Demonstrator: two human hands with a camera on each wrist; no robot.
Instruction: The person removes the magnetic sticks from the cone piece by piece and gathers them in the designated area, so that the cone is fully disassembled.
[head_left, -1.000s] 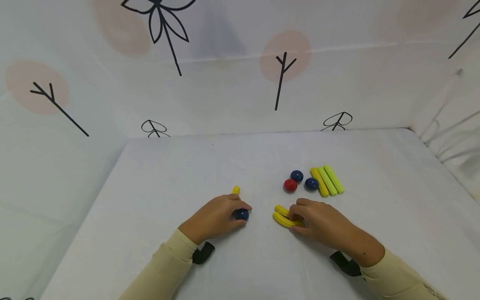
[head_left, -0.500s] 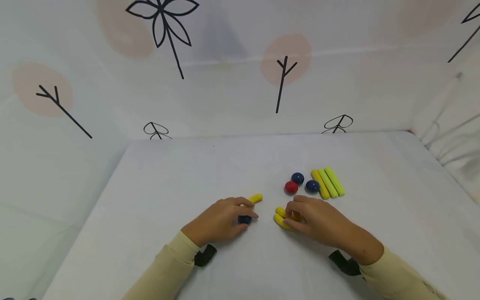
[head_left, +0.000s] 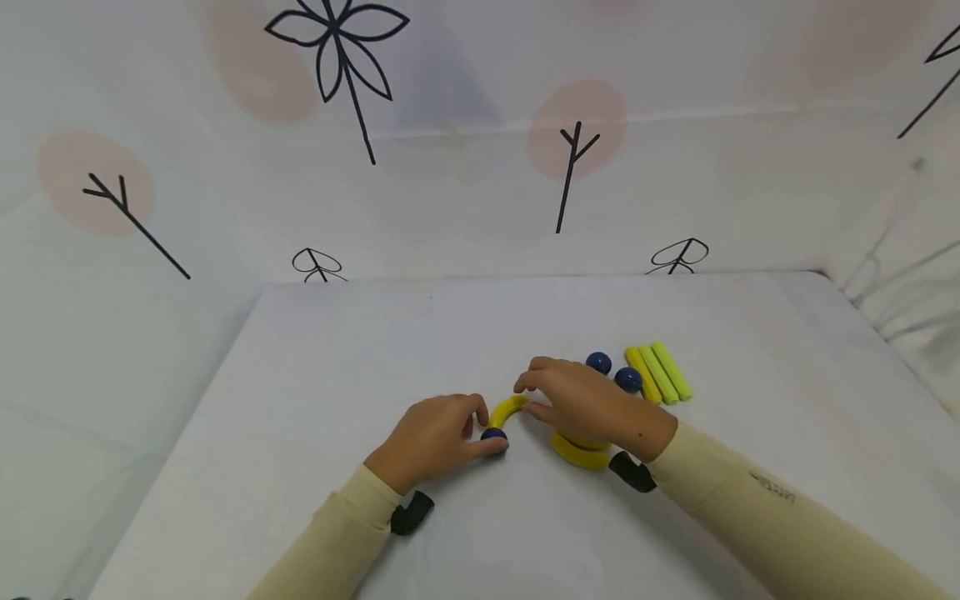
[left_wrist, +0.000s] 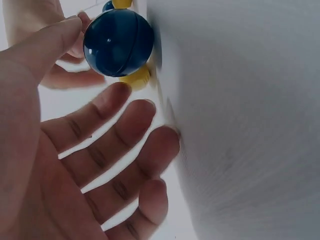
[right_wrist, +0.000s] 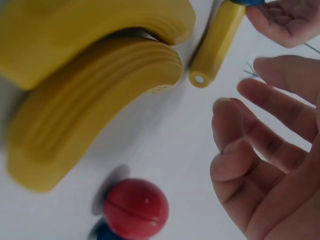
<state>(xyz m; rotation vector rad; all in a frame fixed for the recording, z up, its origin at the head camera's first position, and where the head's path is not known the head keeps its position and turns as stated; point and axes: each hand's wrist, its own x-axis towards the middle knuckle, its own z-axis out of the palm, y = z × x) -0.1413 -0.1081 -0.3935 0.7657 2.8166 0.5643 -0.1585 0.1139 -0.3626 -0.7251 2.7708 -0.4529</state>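
I see my left hand low on the white cloth-covered desk, near the middle. Its thumb and first finger pinch a dark blue shiny ball. In the left wrist view the ball sits right at my thumb tip, and my other fingers are spread loose.

A short curved yellow stick touches the blue ball and arcs up to the right. My right hand is just to the right of it, with the fingertips at the far end of that stick. In the right wrist view my fingers look loose and hold nothing, and the stick's end lies close by.

Under my right wrist lie two more curved yellow pieces, side by side. A red ball sits near them. Farther right are two blue balls and three straight yellow-green sticks.
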